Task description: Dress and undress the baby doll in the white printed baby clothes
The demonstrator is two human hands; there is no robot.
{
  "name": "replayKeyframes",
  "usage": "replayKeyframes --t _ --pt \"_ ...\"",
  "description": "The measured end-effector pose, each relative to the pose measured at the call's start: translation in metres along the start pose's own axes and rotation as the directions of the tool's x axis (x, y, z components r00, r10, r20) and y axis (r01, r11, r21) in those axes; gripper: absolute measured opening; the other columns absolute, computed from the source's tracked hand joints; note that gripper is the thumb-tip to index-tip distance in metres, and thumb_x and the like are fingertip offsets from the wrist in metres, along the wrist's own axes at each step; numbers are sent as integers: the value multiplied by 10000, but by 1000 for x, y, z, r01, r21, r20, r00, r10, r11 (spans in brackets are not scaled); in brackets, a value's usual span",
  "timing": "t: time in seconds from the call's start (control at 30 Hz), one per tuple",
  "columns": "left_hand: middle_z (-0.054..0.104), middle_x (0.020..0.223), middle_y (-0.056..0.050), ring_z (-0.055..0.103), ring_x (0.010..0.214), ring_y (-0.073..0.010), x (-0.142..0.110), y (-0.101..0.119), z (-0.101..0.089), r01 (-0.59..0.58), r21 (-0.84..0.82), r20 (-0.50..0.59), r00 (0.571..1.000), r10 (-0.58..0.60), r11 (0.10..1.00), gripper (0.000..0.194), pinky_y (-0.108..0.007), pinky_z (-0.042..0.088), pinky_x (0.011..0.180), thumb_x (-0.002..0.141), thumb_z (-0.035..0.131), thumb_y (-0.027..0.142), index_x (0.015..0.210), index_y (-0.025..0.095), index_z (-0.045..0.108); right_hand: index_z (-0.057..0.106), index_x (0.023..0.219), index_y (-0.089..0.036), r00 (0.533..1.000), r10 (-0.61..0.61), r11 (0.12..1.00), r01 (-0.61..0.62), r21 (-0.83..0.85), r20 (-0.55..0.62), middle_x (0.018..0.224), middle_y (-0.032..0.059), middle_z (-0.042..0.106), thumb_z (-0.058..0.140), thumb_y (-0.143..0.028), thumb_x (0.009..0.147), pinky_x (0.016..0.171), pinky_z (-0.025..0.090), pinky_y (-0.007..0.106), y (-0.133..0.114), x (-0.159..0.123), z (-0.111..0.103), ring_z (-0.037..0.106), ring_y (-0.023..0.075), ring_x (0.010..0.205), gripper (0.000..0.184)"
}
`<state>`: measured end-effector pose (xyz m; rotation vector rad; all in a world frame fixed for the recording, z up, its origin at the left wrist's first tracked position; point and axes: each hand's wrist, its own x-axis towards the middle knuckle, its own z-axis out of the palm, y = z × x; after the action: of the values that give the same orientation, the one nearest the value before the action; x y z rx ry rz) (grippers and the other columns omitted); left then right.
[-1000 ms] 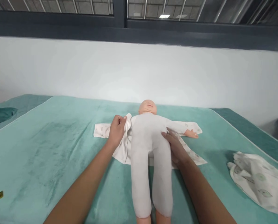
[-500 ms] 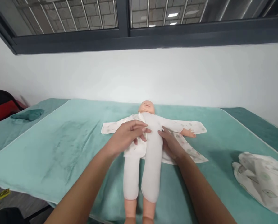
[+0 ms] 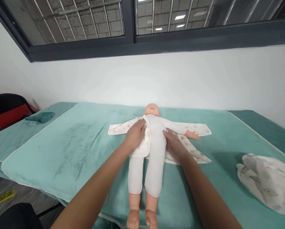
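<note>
A baby doll point(image 3: 156, 140) in white undergarments lies on its back, with a printed baby shirt point(image 3: 146, 144) open around it. Both doll arms point outward along the sleeves; a small doll hand shows on the right sleeve. My left hand point(image 3: 135, 135) rests flat on the shirt's left front panel, which lies over part of the doll's chest, fingers extended towards the collar. Against the doll's other side is my right hand point(image 3: 174, 144), its thumb and forefinger slightly apart at the torso. The shirt's right panel point(image 3: 192, 149) spreads out on the bed, partly behind that hand.
A teal plush cover point(image 3: 61, 143) lies under the doll. Crumpled printed white cloth point(image 3: 268, 184) sits at the right. Behind are a white wall point(image 3: 142, 79) and a dark window frame point(image 3: 85, 52). A red and black object point(image 3: 8, 111) stands far left, a black chair part point(image 3: 13, 218) below.
My left hand has come down from above the chest onto the shirt's left panel, moving slightly left. My right hand stays at the doll's side. The view has shifted a little.
</note>
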<state>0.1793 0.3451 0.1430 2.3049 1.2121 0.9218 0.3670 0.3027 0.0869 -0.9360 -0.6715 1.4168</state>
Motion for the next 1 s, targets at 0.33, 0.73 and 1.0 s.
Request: replayKeyframes --t 0.33,0.73,1.0 --pt "646 1287 -21 567 1208 -180 54 34 22 -124 -13 266 956 123 992 403 -339 384 1091 962 345 371 1232 215 601 530 1276 -286 991 -42 999 43 -6 129 1231 28 647 706 -356 791 953 513 367 2 0 -2 602 213 1131 520" --pt "638 1117 -96 616 1010 -260 103 73 54 -490 438 547 811 210 753 248 -393 453 842 840 495 203 1078 205 561 548 1327 -268 875 -229 835 402 -376 426 1411 29 529 557 -351 875 1099 353 420 -9 -1 -8 468 243 1302 459" --pt "624 1006 -82 615 867 -233 110 62 39 -535 559 526 820 227 634 229 -333 415 672 818 462 96 1017 200 509 661 1172 -214 870 -491 54 -27 -998 -50 1302 110 608 540 -233 828 1002 406 496 -25 12 -48 498 333 1237 365"
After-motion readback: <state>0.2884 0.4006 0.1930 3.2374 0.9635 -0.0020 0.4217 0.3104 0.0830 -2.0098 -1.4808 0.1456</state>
